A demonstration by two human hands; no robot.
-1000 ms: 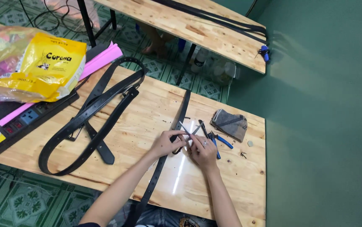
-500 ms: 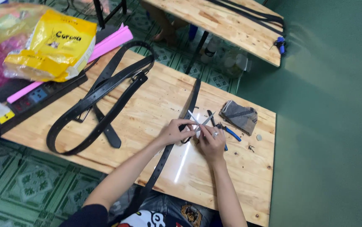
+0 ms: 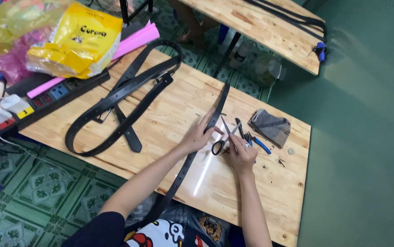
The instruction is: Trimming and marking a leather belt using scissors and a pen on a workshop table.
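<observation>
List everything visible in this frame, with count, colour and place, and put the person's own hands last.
belt strap: one, black, running down the table's middle under the left hand
scissors: one, black handles, between the hands
looped belts: a few, black, table's left part
pliers: one, blue handles, right of the scissors
cloth: one, grey, folded, table's right part
power strip: one, black, table's left edge
plastic bag: one, yellow, upper left
paper roll: one, pink, beside the bag
table: one, light wood
second table: one, light wood, behind
left hand: pressing the belt strap
right hand: by the scissors
</observation>
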